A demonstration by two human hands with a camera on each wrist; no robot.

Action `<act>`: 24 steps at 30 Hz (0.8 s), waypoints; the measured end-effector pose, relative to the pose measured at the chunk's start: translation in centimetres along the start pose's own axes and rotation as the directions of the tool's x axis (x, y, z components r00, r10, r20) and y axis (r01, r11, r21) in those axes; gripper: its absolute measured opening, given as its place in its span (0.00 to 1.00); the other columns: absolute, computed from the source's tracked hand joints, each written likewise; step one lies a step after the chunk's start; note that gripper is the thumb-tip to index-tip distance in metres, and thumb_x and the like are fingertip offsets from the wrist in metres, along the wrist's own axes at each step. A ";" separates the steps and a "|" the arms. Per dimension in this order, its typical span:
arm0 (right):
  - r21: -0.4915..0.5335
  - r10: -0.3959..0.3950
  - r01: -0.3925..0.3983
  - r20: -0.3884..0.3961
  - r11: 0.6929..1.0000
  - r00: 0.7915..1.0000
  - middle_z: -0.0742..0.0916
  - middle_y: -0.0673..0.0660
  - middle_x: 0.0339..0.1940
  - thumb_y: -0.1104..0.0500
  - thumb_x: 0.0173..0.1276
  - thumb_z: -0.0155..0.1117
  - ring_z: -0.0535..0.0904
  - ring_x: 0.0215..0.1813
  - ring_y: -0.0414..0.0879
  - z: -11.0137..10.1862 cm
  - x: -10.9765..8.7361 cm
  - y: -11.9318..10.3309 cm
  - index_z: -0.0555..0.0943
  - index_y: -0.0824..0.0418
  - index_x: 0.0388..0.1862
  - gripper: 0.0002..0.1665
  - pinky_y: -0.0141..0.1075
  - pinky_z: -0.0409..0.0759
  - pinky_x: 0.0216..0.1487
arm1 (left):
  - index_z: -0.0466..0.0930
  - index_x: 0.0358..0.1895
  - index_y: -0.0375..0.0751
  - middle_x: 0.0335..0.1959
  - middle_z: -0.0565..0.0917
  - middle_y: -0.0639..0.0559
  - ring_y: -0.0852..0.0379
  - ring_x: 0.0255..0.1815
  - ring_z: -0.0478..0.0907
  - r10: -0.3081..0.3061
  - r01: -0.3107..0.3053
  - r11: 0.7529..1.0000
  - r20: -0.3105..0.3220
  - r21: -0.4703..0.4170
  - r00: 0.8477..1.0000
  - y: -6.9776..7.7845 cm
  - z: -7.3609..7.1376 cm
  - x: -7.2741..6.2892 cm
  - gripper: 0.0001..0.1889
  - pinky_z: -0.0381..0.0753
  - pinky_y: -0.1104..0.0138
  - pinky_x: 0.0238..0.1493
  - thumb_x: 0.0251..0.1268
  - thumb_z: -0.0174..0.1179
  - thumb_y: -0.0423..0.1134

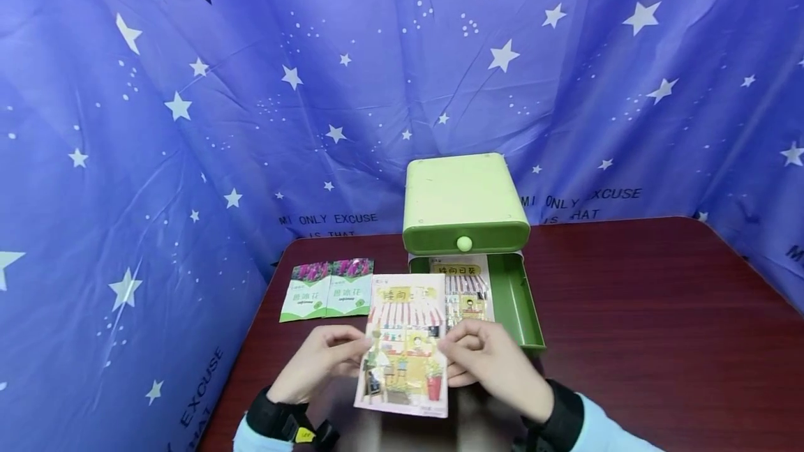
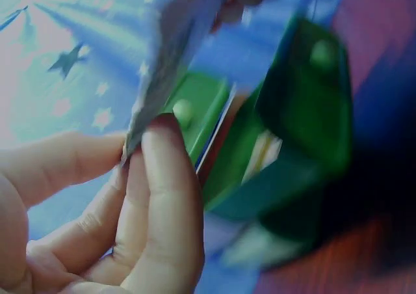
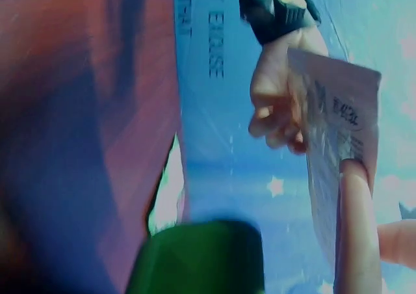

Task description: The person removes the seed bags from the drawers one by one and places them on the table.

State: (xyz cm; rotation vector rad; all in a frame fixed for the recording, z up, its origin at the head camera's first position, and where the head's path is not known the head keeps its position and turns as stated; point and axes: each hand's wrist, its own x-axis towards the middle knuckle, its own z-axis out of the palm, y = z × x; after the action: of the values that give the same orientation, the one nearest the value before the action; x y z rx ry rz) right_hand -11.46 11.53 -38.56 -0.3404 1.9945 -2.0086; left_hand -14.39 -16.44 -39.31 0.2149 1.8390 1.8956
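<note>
A seed packet point(image 1: 405, 347) with a striped-awning shop picture is held up by its two side edges. My left hand point(image 1: 326, 363) pinches the left edge between thumb and fingers, and the left wrist view shows the packet point(image 2: 159, 66) thin and edge-on. On the opposite edge my right hand point(image 1: 493, 365) pinches it. The right wrist view gives the printed back of the packet point(image 3: 348, 115). Just behind it, the lower green drawer point(image 1: 515, 298) is pulled out and holds a similar packet point(image 1: 467, 284), partly hidden by the raised one.
The pale green cabinet point(image 1: 465, 194) stands at the back middle, its upper drawer closed with a round knob point(image 1: 464, 243). Two smaller green-and-white packets point(image 1: 308, 295) lie side by side to the left on the dark red table point(image 1: 647, 312). A blue starry curtain point(image 1: 377, 89) hangs behind.
</note>
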 end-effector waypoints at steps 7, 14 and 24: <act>0.081 -0.040 0.035 0.064 0.996 0.997 0.84 0.64 0.26 0.60 0.65 0.61 0.83 0.26 0.51 5.1 1.8 1.6 0.73 0.72 0.35 0.13 0.43 0.82 0.29 | 0.80 0.46 0.28 0.38 0.82 0.41 0.51 0.36 0.81 0.030 0.001 0.984 -0.168 0.181 0.985 -0.6 -3.7 -3.1 0.17 0.82 0.57 0.38 0.61 0.61 0.40; 0.167 -0.030 0.017 0.075 0.986 0.997 0.84 0.65 0.23 0.64 0.65 0.60 0.83 0.23 0.53 9.6 4.5 4.0 0.74 0.72 0.34 0.10 0.48 0.81 0.26 | 0.82 0.39 0.29 0.32 0.83 0.43 0.52 0.31 0.81 0.051 0.136 0.922 -0.462 0.361 0.885 -1.8 -5.5 -5.1 0.12 0.82 0.61 0.31 0.58 0.63 0.37; 0.126 0.087 -0.091 0.042 0.988 0.995 0.83 0.63 0.18 0.68 0.62 0.61 0.82 0.18 0.49 14.5 9.0 7.3 0.75 0.70 0.29 0.06 0.39 0.81 0.21 | 0.84 0.29 0.35 0.20 0.78 0.52 0.56 0.20 0.71 0.064 0.399 0.756 -0.665 0.519 0.744 -4.6 -9.3 -6.1 0.08 0.70 0.65 0.21 0.54 0.65 0.38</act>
State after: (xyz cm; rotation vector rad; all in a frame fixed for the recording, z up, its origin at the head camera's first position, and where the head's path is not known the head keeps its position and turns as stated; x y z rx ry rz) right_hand -14.22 -5.22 -46.01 -0.2527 1.8154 -2.0474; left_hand -12.10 -27.61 -43.16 -0.4754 2.8248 1.1852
